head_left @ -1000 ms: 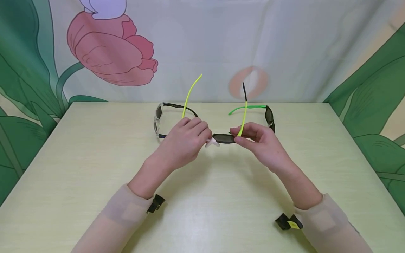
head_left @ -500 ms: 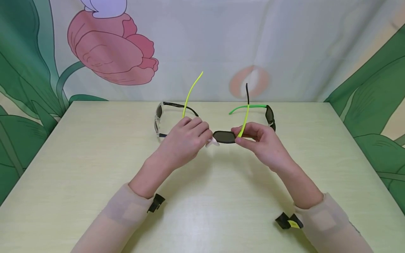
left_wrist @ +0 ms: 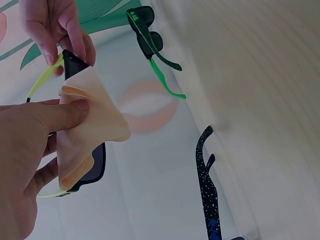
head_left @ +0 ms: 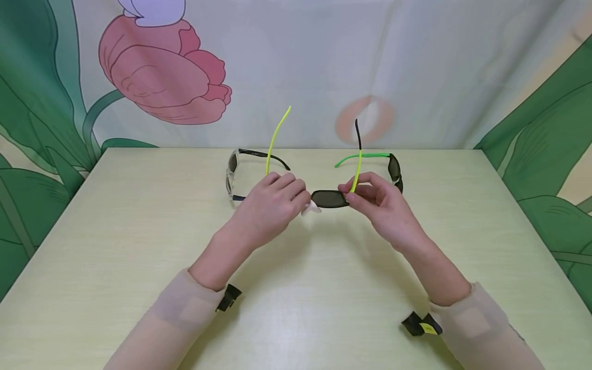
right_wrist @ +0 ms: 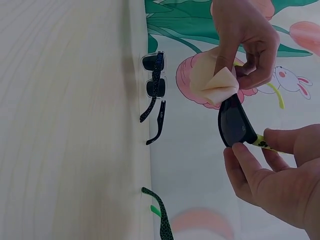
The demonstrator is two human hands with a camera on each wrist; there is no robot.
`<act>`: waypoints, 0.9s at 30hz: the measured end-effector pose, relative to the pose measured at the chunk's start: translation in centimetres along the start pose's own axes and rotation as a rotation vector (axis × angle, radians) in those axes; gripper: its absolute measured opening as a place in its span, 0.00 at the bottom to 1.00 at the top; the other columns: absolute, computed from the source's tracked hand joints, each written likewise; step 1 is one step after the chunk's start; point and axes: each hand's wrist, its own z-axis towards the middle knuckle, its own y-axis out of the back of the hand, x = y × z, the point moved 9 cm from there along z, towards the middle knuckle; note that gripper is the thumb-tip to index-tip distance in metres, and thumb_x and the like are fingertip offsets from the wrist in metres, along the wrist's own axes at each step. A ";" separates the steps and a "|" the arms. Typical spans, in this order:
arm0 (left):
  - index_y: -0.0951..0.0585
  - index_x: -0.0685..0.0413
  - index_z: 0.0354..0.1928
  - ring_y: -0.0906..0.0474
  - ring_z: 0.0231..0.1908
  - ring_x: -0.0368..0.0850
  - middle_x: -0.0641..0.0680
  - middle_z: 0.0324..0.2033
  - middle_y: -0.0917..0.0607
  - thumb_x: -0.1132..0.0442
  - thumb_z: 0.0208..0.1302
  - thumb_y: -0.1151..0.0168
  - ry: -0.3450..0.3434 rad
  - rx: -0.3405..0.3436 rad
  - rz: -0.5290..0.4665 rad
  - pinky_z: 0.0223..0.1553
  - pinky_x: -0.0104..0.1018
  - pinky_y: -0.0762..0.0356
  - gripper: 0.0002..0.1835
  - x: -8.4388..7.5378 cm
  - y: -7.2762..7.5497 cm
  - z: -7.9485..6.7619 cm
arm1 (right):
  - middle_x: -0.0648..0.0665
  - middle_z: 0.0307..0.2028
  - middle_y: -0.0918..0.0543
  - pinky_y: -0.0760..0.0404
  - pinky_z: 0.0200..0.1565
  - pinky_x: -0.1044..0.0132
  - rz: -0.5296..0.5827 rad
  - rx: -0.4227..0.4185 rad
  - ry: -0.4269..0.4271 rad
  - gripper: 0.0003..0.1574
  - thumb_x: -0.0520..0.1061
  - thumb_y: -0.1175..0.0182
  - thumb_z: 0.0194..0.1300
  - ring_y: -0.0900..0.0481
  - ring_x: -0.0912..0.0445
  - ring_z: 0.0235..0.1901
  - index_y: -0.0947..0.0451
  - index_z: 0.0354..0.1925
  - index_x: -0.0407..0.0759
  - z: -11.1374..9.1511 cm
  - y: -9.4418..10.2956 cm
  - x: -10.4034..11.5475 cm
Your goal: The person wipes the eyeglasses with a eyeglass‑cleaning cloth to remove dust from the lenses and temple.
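Both hands hold up a pair of black-framed sunglasses [head_left: 329,199] with yellow temples above the table. My left hand [head_left: 273,208] pinches a pale cream cloth [left_wrist: 95,112] around the frame, its thumb pressing the cloth over one lens. In the right wrist view the folded cloth [right_wrist: 215,82] covers the middle of the glasses, while the other dark lens [right_wrist: 233,122] is bare. My right hand [head_left: 386,210] grips the opposite end of the frame near the hinge, fingertips at the lens edge. The temples point up and away, one with a black tip.
Sunglasses with a clear frame [head_left: 228,177] and dark speckled temples stand behind my left hand. Another dark pair with a green temple [head_left: 365,155] stands behind my right hand. A printed curtain [head_left: 287,72] hangs at the table's [head_left: 296,318] back edge.
The sunglasses have tilted, so the bare lens shows more of its face. My right hand has risen slightly with its end of the frame. The left hand stays nearly in place.
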 end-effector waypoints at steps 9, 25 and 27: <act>0.18 0.56 0.32 0.26 0.34 0.48 0.51 0.32 0.19 0.73 0.61 0.30 0.021 0.010 -0.018 0.37 0.38 0.27 0.06 0.0 -0.4 -0.2 | 0.36 0.57 0.17 0.22 0.59 0.61 0.004 -0.020 -0.001 0.14 0.38 0.38 0.74 0.18 0.48 0.57 0.27 0.53 0.32 0.0 0.0 -0.1; 0.14 0.53 0.38 0.21 0.40 0.49 0.50 0.36 0.16 0.66 0.64 0.26 0.159 0.110 -0.268 0.39 0.40 0.24 0.04 1.2 -1.0 -0.3 | 0.39 0.55 0.16 0.20 0.57 0.64 -0.101 -0.017 0.010 0.14 0.37 0.36 0.72 0.19 0.48 0.56 0.25 0.51 0.31 0.0 -0.1 0.0; 0.14 0.53 0.38 0.21 0.40 0.49 0.50 0.36 0.16 0.66 0.64 0.27 0.164 0.105 -0.273 0.39 0.41 0.24 0.04 1.2 -1.0 -0.2 | 0.39 0.55 0.16 0.20 0.57 0.64 -0.102 -0.020 0.008 0.13 0.36 0.36 0.72 0.19 0.48 0.56 0.25 0.51 0.31 0.0 0.0 0.0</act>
